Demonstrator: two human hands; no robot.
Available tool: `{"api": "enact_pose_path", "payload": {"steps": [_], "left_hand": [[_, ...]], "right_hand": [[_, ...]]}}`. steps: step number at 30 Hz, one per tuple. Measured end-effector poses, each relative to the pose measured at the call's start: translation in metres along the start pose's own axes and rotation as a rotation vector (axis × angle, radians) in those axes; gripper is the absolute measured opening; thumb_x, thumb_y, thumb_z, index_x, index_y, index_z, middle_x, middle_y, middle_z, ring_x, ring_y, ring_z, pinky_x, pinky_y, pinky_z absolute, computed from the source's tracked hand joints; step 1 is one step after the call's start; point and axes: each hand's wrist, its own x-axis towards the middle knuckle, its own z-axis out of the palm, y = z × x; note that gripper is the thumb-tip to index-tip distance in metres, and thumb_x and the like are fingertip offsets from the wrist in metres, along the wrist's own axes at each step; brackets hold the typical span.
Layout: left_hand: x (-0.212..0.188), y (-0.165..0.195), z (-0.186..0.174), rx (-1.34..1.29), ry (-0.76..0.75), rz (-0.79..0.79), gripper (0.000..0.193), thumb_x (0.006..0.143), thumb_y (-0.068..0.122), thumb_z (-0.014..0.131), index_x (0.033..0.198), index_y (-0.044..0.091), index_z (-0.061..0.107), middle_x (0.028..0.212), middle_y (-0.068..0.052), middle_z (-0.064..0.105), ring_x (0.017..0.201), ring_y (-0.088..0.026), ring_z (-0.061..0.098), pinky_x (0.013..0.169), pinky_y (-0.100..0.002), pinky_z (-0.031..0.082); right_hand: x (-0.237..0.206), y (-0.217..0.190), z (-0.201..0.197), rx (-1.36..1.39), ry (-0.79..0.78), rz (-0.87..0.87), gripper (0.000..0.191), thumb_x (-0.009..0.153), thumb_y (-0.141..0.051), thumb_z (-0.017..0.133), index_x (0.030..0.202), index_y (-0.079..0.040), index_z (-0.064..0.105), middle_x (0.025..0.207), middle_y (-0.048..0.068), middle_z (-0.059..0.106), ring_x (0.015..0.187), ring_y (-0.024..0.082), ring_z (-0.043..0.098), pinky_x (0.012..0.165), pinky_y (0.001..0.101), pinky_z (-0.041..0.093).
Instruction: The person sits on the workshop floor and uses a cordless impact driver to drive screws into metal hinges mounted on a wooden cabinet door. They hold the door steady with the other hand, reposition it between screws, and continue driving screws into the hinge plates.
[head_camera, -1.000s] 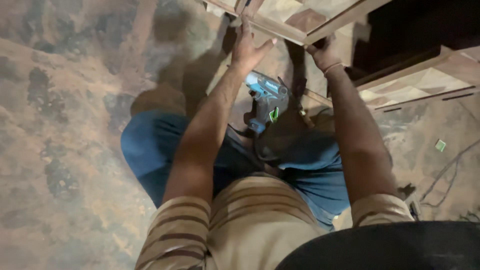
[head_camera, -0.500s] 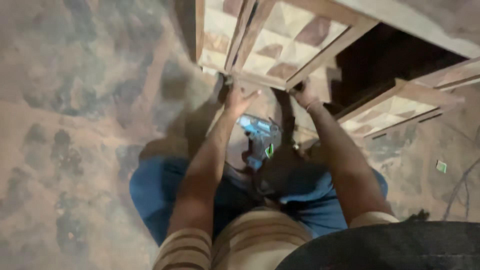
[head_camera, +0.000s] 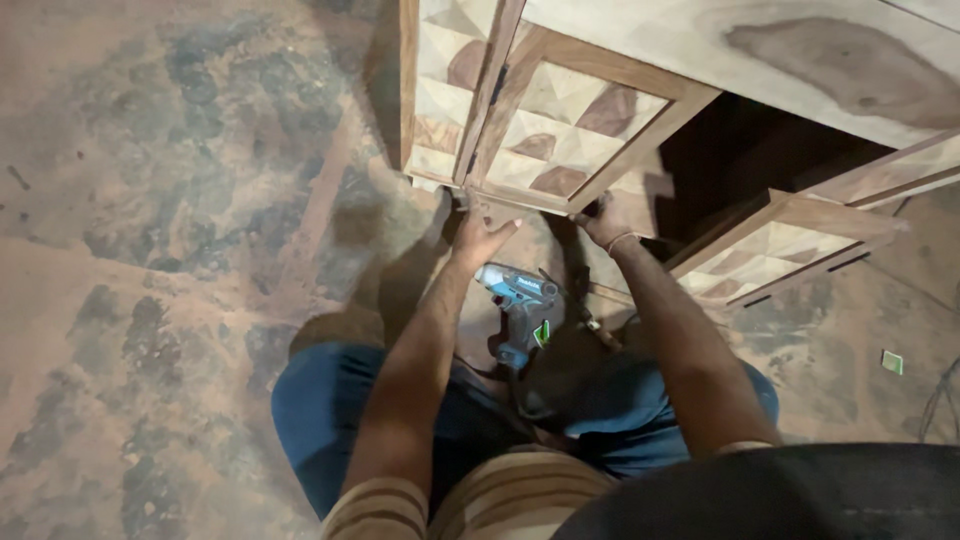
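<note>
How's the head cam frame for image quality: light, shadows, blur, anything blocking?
Head view: dim warm light, no glare. The cabinet door and both hands, left hand and right hand, are fairly sharp, though the fingers under the door's bottom edge sit in shadow. The open cabinet interior is nearly black. The drill is readable. A dark blurred shape blocks the lower right corner.

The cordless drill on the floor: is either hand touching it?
Apart. The head view shows the drill lying between the forearms, while the left hand and right hand grip the cabinet door.

teal drill, tan-brown chequered cabinet door
</note>
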Motion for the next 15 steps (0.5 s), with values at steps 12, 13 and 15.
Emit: {"api": "enact_pose_path", "payload": {"steps": [12,13,15], "left_hand": [[0.005,0.001,0.015,0.209,0.032,0.04,0.123,0.076,0.05,0.09,0.16,-0.001,0.017,0.124,-0.015,0.074,0.103,-0.026,0.075,0.097,-0.038,0.055],[0.006,0.001,0.017,0.119,0.019,0.063,0.126,0.076,0.048,0.09,0.16,-0.003,0.011,0.126,-0.019,0.071,0.104,-0.027,0.074,0.095,-0.038,0.056],[0.007,0.001,0.021,-0.062,0.009,0.097,0.132,0.077,0.043,0.089,0.16,-0.007,0.0,0.13,-0.025,0.063,0.105,-0.03,0.071,0.091,-0.039,0.057]], "right_hand": [[-0.005,0.007,-0.01,-0.117,0.137,-0.134,0.049,0.076,-0.018,0.088,0.118,-0.002,0.069,0.12,0.022,0.065,0.11,0.04,0.063,0.096,0.0466,0.052],[-0.005,0.007,-0.011,-0.139,0.12,-0.105,0.045,0.077,-0.018,0.088,0.115,-0.003,0.071,0.118,0.021,0.066,0.109,0.04,0.064,0.096,0.046,0.053],[-0.006,0.006,-0.015,-0.143,0.087,-0.072,0.041,0.078,-0.019,0.088,0.113,-0.005,0.073,0.116,0.02,0.068,0.108,0.038,0.066,0.096,0.0449,0.054]]}}
